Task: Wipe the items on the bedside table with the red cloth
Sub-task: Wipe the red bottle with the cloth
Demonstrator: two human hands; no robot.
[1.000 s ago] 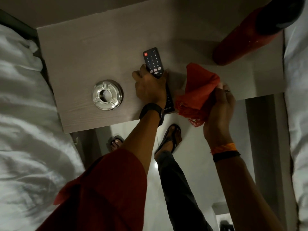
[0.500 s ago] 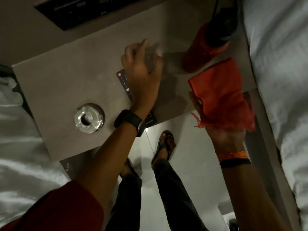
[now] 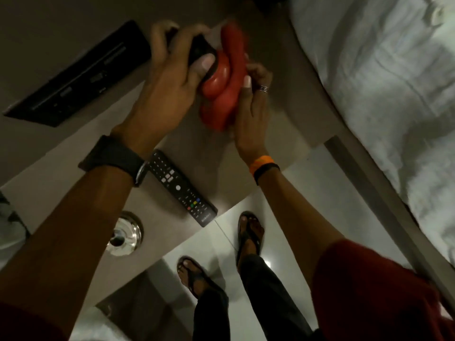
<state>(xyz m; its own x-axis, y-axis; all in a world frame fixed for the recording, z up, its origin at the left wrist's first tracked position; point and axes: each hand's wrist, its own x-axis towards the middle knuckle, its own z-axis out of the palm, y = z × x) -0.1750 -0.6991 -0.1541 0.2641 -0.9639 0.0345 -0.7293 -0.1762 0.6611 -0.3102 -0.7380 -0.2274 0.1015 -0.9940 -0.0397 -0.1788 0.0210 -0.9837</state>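
Both hands, left and right, raised forward, fingers curled closed.

The worktop sits between two beds. On it the remote lies at the near edge, the ashtray to its left. Behind them both hands meet over the bottle, left hand beside right hand.

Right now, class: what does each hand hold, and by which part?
Left hand grips the red bottle by its black cap end. Right hand presses the red cloth around the bottle's body.
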